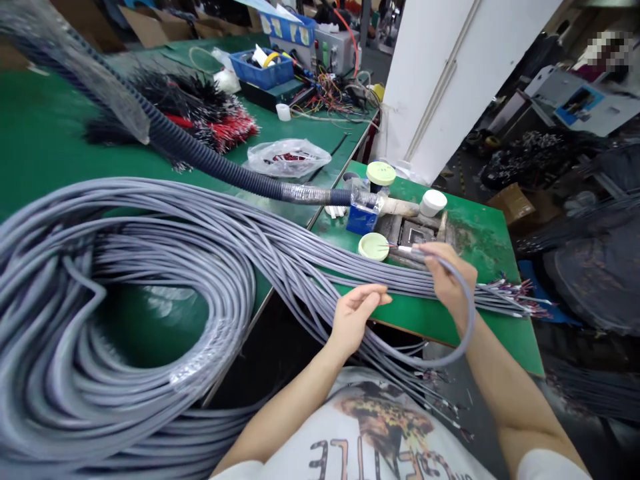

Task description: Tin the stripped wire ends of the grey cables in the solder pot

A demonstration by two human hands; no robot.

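My right hand (447, 277) is shut on a single grey sheathed cable (467, 333), which bows down in a loop below the wrist. The cable's white-tipped end (406, 249) points left, towards a round pale green lid (373, 247). My left hand (356, 317) is open, palm turned up, and holds nothing, just over a long bundle of grey cables (350, 270). That bundle crosses a green workbench (493, 327) from a big coil (150, 267) at the left. Its stripped, multicoloured wire ends (510, 293) fan out past the right edge.
A black corrugated conduit (210, 160) with a foil-wrapped section crosses behind the cables. Jars, a blue box and a metal fixture (417, 233) stand on the bench. Black and red wire bundles (205, 113), a plastic bag (287, 157) and a blue tray (263, 69) lie on the far table.
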